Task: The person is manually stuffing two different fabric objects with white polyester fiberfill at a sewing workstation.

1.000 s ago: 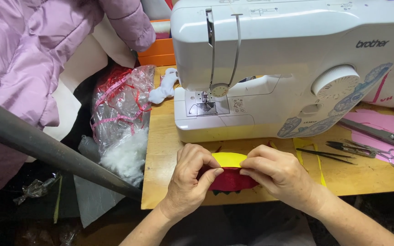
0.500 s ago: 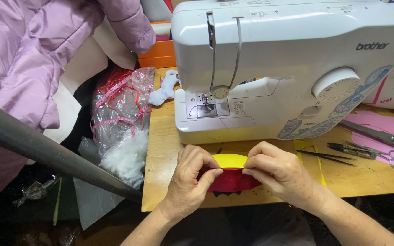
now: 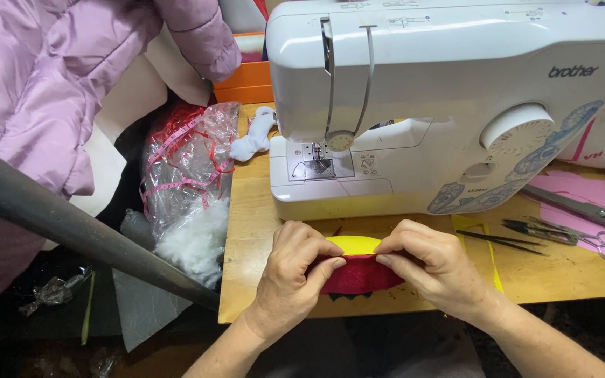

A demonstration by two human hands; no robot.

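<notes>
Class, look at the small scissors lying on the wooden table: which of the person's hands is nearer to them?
Right. The right hand pinches the red and yellow fabric piece just left of the small scissors; the left hand is farther left.

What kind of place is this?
Probably a home sewing corner. A white sewing machine stands on a wooden table, scissors lie nearby, and two hands pinch red and yellow fabric.
</notes>
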